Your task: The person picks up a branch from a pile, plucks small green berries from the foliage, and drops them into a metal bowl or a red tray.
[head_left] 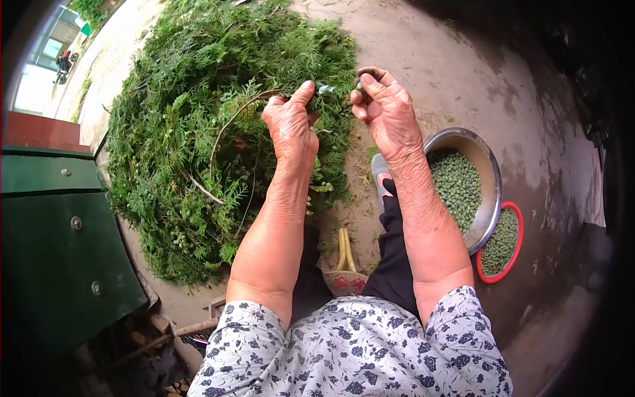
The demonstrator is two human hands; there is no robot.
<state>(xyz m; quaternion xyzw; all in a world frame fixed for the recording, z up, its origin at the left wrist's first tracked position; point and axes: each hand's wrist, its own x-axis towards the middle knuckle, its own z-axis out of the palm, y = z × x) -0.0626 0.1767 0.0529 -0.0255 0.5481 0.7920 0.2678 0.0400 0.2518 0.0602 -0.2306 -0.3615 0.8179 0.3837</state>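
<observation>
My left hand (291, 122) is closed on a thin brown twig (228, 126) that curves down to the left over a large pile of green branches (178, 106). Pale bluish bits show just right of its thumb. To the right, my right hand (387, 109) has its thumb and fingers pinched on a small green berry (360, 86). The two hands are apart. Beyond my right forearm stands a metal bowl (491, 165) with many green berries (456, 185) in it. Beside it is a red-rimmed container (517, 255), also holding green berries.
A dark green cabinet (59, 258) stands at the left. Yellow handles (345, 248) rise between my legs by a red object (345, 283). Wood pieces (198, 326) lie at the lower left. The concrete floor (430, 46) shows wet patches at the right.
</observation>
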